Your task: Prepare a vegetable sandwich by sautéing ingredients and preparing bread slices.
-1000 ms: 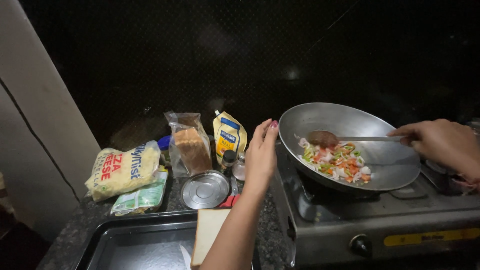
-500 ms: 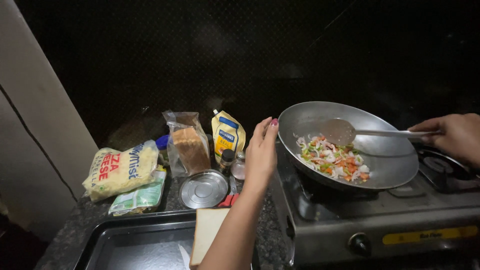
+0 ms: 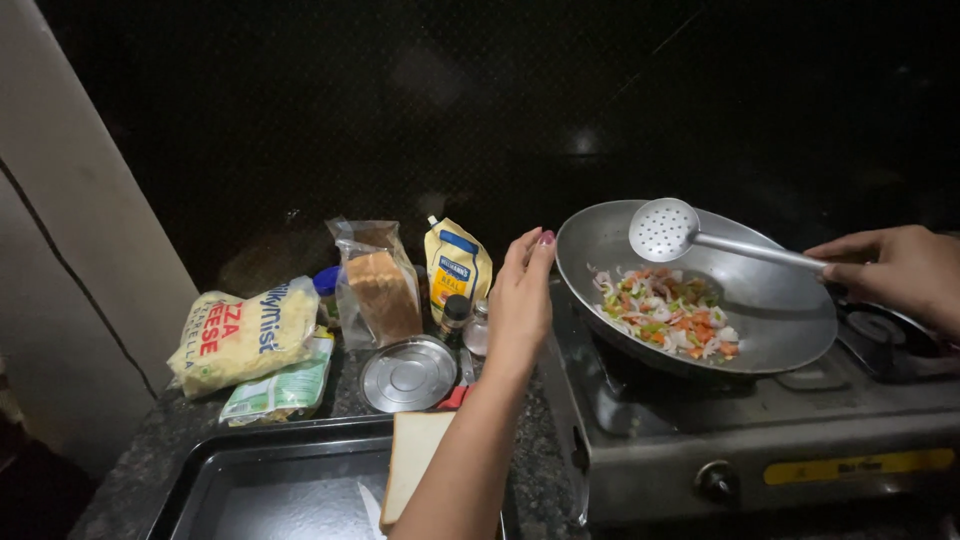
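The slotted spoon [image 3: 668, 229] is held by its long metal handle in the right hand [image 3: 895, 272], whose fingers are closed round the far end, so the perforated bowl is raised above the vegetables [image 3: 663, 312] in the wok [image 3: 700, 290]. It is judged light and stiff, smooth and perhaps slick with oil, and best gripped well back on the handle, away from the heat. The left hand [image 3: 520, 300] is set flat and spread against the wok's near rim, gripping nothing; the wok is judged heavier and hot. Below the wok, a gas stove [image 3: 760, 440] is seen. Left of that hand, on the desk [image 3: 140, 460], a steel lid [image 3: 408, 375], a bread bag [image 3: 378, 285], a sauce pouch [image 3: 457, 265] and a cheese bag [image 3: 245, 335] are laid out. The right wrist is cut off by the frame edge, and the small jars [image 3: 465, 320] behind the left hand are partly hidden. The wall behind is too dark for detail.
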